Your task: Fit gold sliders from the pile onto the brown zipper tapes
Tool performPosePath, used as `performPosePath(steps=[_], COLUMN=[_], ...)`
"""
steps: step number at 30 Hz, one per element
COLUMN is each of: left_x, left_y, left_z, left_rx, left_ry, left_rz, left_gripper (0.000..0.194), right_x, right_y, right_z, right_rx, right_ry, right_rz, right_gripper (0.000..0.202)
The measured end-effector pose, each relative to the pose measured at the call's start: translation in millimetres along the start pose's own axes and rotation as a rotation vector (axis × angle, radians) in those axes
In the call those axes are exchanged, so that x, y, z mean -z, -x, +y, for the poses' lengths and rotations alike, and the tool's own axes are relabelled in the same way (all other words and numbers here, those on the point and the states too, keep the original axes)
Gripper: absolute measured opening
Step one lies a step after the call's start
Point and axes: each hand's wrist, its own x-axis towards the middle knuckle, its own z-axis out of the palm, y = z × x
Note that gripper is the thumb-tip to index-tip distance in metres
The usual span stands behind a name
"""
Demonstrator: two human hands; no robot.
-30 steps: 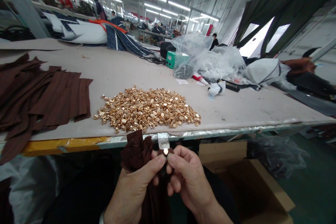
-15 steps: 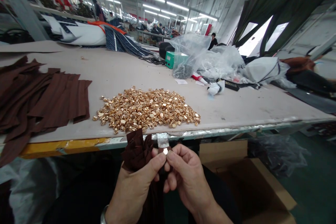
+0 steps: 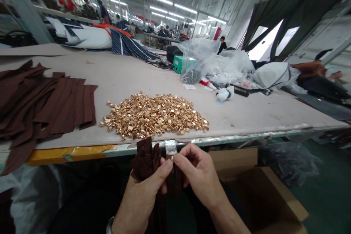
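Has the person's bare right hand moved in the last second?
Yes: the bare right hand has shifted slightly up the view, closer to the flat, shiny silver-coloured tab on the pale table's front edge.

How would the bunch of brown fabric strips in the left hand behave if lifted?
The brown fabric strips would probably flop, since their lower ends hang below the left hand. The layers might slide apart, being unevenly gathered.

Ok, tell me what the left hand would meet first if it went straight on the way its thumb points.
Most likely the right hand: the thumb of the left hand points forward and rightward, almost onto it. Whether they already touch is hard to tell.
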Motion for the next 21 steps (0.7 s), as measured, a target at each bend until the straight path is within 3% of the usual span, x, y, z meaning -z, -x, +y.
performPosePath(steps=[4, 8, 11, 13, 15, 19, 21], left_x=[-2.0, -3.3, -3.1, -2.6, -2.0, -0.5, 0.5], left_y=[0, 2, 4, 4, 3, 0, 1], left_z=[-2, -5, -5, -3, -1, 0, -2], left_rx=[0.091, 0.186, 0.206, 0.163, 0.105, 0.052, 0.044], left_ry=[0.076, 0.148, 0.144, 0.129, 0.112, 0.052, 0.002], left_rz=[-0.029, -0.055, -0.033, -0.007, 0.01, -0.002, -0.043], left_gripper=[0.032, 0.041, 0.034, 0.026, 0.026, 0.026, 0.027], right_x=[-4, -12, -16, -16, -16, -13, -11], right_y=[0, -7, -23, -32, -36, -26, -17], right_z=[-6, -17, -28, -35, -39, -41, -41], right_rx=[0.084, 0.329, 0.525, 0.55, 0.483, 0.287, 0.257], right_ry=[0.16, 0.532, 0.787, 0.839, 0.749, 0.51, 0.489], right_rz=[0.034, 0.185, 0.333, 0.372, 0.308, 0.021, -0.073], right_gripper=[0.025, 0.021, 0.017, 0.016, 0.009, 0.004, 0.013])
